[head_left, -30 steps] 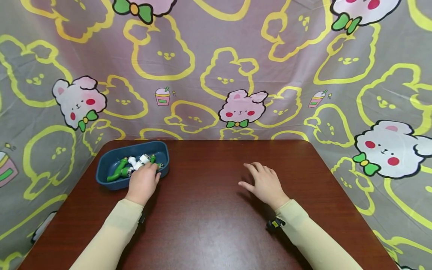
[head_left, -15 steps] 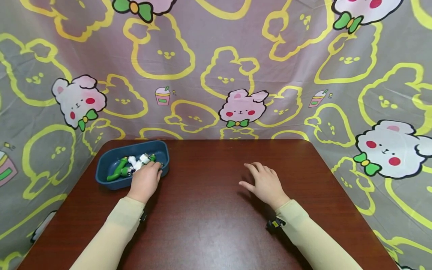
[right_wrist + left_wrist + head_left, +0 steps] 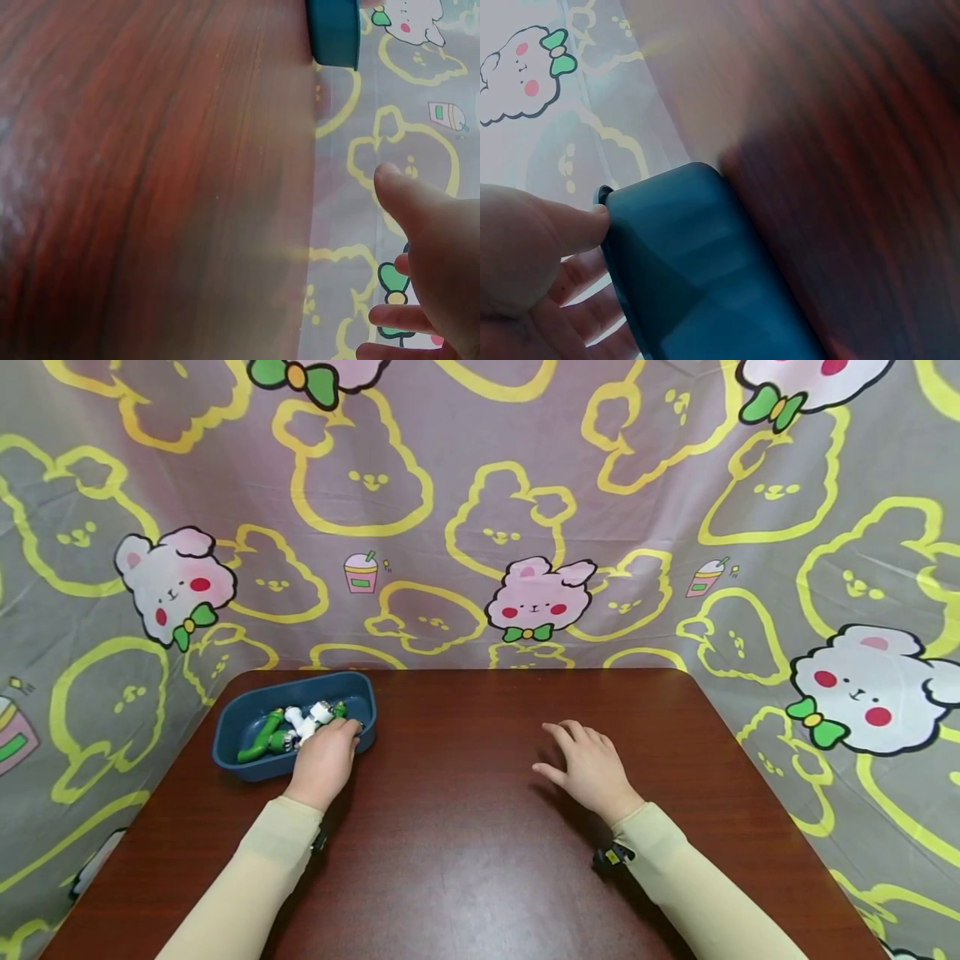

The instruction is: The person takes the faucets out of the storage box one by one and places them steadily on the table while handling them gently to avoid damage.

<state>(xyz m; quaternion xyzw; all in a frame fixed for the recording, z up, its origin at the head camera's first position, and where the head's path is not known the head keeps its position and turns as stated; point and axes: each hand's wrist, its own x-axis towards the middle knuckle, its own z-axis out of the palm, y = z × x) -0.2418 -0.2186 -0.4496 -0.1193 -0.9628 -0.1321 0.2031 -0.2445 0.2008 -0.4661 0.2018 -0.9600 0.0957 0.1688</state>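
Note:
At the far left of the table stands a dark blue plastic bin point(image 3: 251, 768) with green and white pipe fittings point(image 3: 303, 724) lying in it. My left hand point(image 3: 324, 766) holds the bin's near right rim. In the left wrist view, the thumb point(image 3: 581, 225) meets the rim while the other fingers pass behind it, their tips hidden by the wall. My right hand point(image 3: 594, 774) hovers over the right half of the table, palm down, fingers relaxed and apart, with nothing in it.
A brown wood-grain table point(image 3: 465, 827) extends beneath both arms. Behind it and along both sides hangs a grey curtain point(image 3: 450, 543) printed with yellow outlines and cartoon rabbits. Small black cameras point(image 3: 613, 857) are strapped under the wrists.
My left hand has shifted slightly to the right along the bin's rim, covering the green fitting near the right end. The bin and my right hand stay practically where they were.

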